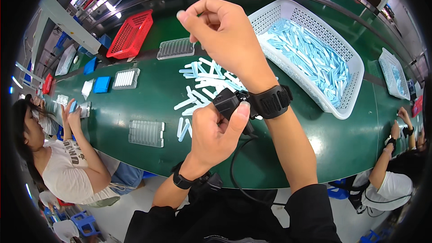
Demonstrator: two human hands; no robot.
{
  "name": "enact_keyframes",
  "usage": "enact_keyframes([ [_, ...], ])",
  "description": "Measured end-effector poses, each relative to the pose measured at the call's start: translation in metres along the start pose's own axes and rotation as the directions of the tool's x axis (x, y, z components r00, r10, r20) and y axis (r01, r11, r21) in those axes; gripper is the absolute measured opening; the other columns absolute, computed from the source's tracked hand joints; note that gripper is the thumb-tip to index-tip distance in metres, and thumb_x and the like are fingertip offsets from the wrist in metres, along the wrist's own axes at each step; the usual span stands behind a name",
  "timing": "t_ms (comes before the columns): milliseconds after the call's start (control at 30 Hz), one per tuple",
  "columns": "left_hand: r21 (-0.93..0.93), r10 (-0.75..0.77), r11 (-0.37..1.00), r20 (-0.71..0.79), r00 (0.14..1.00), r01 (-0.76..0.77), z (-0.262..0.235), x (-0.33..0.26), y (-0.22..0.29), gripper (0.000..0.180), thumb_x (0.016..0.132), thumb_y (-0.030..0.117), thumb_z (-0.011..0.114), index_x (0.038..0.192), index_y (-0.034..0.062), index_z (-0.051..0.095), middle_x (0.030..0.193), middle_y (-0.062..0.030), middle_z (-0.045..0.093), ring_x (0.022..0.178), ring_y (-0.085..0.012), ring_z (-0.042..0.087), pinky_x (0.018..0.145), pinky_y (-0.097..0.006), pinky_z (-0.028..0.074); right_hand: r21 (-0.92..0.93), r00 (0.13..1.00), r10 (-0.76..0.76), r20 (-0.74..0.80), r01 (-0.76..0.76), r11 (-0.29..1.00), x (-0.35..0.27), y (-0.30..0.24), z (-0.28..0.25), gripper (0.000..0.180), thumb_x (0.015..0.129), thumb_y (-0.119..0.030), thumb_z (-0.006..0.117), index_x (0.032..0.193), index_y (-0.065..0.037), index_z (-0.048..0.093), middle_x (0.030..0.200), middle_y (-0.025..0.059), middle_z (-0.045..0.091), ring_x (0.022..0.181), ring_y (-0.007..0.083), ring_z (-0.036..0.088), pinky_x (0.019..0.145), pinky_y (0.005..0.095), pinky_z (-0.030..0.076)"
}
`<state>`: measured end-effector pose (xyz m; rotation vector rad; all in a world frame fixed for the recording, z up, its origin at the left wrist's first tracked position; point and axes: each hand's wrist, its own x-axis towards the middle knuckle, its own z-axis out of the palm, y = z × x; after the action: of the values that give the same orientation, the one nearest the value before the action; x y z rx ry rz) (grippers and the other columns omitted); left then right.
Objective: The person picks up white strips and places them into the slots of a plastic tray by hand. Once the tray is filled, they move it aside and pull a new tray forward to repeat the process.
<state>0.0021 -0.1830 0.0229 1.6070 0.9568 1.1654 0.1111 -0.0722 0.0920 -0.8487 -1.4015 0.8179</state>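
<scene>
The black device (231, 103) strapped to the right wrist sits just over the near edge of the green surface (148, 108), with a black cable hanging down from it toward the person's body.

The large white basket (346, 108) at the far right holds a heap of pale blue and white strips. A smaller white basket (391, 74) further right holds more of the same. A red basket (131, 34) stands at the far left; what is in it cannot be told. Clear ridged trays lie about the surface: one near left (146, 133), one far beside the red basket (175, 48), one further left (125, 78) next to a blue tray (101, 84). A loose pile of the strips (202, 83) lies in the middle, behind the raised arm.

The right hand (222, 29) is lifted over the surface, fingers curled into a loose fist, thumb and forefinger pinched on something small and pale that is too small to make out. The left hand (213, 130) is closed around the device, thumb pressed on its top.

Other people's hands work at the left and right edges.
</scene>
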Motion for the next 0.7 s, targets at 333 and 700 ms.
enact_keyframes([
  [333,-0.173,-0.136,0.976,-0.021,0.990,0.131,0.008,-0.005,0.004,0.040,0.106,0.032,0.066,0.079,0.0032,0.063,0.062,0.0101,0.042,0.059,-0.0013,0.031,0.051,-0.027,0.022,-0.381,0.958,-0.284,-0.036,0.250,0.890,-0.003,0.006,-0.007,0.019,0.092,-0.024,0.076,0.093,-0.006,0.072,0.062,0.0096,0.067,0.053,0.0224,0.063,0.056,0.0341,0.049],
  [700,-0.041,0.040,0.999,0.326,0.945,-0.028,-0.034,0.002,-0.001,0.021,0.087,0.015,0.077,0.090,-0.0005,0.064,0.061,0.0016,0.046,0.056,-0.0085,0.041,0.056,-0.026,0.038,0.289,0.990,0.138,-0.043,-0.120,0.950,-0.012,-0.012,0.004,0.028,0.096,-0.027,0.077,0.094,0.000,0.072,0.066,0.0049,0.068,0.059,0.0076,0.060,0.056,0.0280,0.047],
])
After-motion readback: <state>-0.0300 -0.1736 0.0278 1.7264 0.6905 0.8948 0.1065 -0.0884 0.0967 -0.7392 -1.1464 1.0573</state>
